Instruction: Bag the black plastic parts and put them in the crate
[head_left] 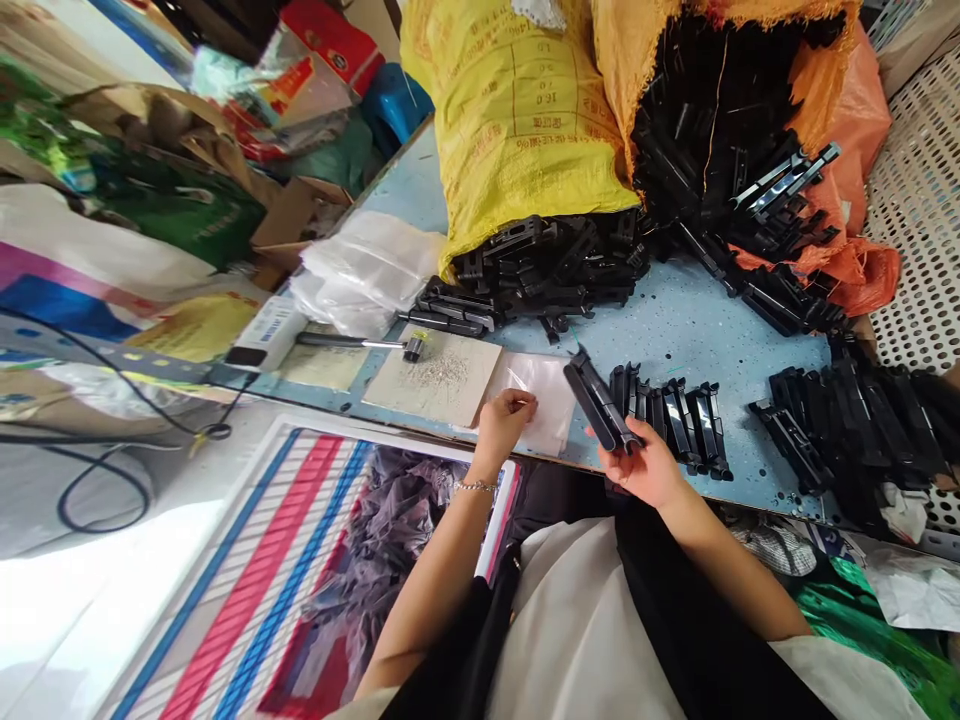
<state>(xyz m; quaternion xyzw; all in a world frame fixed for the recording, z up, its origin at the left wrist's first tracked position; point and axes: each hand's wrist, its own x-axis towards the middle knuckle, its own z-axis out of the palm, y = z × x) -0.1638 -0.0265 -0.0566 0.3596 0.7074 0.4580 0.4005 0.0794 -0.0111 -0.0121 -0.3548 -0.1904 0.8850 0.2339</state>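
My right hand [645, 462] is closed around a long black plastic part [598, 400], holding it tilted above the blue table [675, 330]. My left hand [504, 418] rests with bent, pinched fingers on a stack of clear plastic bags [544, 395] at the table's near edge; whether it grips one I cannot make out. A row of the same black parts [675, 415] stands just right of my right hand.
A yellow sack [517, 110] and an orange sack [750, 120] spill black parts across the back. More parts [847, 420] lie at the right. A cardboard sheet with small screws [439, 375], a hammer [360, 343] and a striped bag [300, 580] sit left.
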